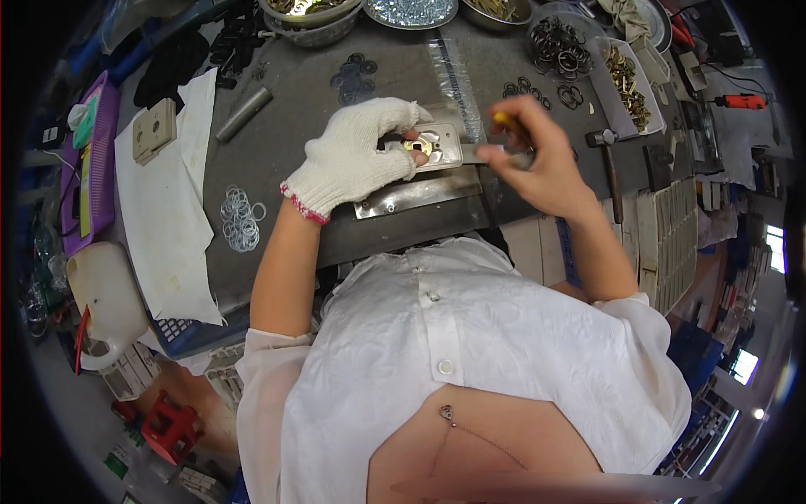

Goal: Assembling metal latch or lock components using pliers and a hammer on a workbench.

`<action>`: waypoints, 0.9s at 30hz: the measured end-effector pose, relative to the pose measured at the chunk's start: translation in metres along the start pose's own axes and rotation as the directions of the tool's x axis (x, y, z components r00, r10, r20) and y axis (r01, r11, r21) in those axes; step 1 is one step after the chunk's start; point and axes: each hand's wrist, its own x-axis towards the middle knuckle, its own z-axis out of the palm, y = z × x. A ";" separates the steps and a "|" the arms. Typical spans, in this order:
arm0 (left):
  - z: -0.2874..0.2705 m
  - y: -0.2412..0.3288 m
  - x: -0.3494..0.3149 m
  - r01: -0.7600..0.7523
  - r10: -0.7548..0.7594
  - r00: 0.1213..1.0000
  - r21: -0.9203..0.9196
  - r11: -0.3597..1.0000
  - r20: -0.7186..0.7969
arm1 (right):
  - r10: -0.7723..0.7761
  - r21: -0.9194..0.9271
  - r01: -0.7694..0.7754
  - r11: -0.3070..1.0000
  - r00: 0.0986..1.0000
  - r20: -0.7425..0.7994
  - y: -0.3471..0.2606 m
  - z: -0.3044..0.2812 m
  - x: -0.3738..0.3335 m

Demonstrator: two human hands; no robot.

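My left hand, in a white knitted glove with bare fingertips, grips a silver metal plate with rounded corners. A round brass-coloured part sits in the plate, between my thumb and fingers. My right hand, ungloved, is just right of the plate, closed around a small tool with a yellow handle. Motion blurs this tool, so its kind is unclear. Below the plate, a flat steel bar lies on the dark worktable.
A hammer lies to the right, by a white bin of brass parts. Black rings and silver rings lie in piles. A metal rod is at left. Bowls of small parts line the far edge.
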 end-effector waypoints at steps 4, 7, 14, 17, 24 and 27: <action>0.001 0.006 0.000 0.066 -0.066 0.998 0.006 0.998 0.004 | 0.053 -0.168 -0.044 0.985 0.997 0.051 0.046 0.009 -0.014; -0.006 0.011 0.006 0.095 -0.096 0.992 0.024 0.995 0.079 | 0.009 -0.244 0.007 0.970 0.998 0.066 0.040 0.002 -0.002; 0.000 0.008 -0.001 0.151 -0.151 0.988 -0.007 0.988 0.037 | -0.287 0.564 0.417 0.713 0.907 -0.308 -0.026 -0.007 0.029; 0.004 0.010 -0.001 0.175 -0.176 0.984 -0.074 0.982 0.004 | -0.459 0.593 0.638 0.490 0.768 -0.447 -0.032 0.003 0.049; 0.003 0.014 -0.002 0.200 -0.202 0.979 -0.215 0.956 0.013 | -0.321 0.744 0.525 0.414 0.849 -0.420 -0.034 0.030 0.060; 0.000 0.014 -0.003 0.168 -0.168 0.986 0.004 0.986 -0.011 | -0.473 0.689 0.640 0.339 0.749 -0.464 -0.037 0.022 0.057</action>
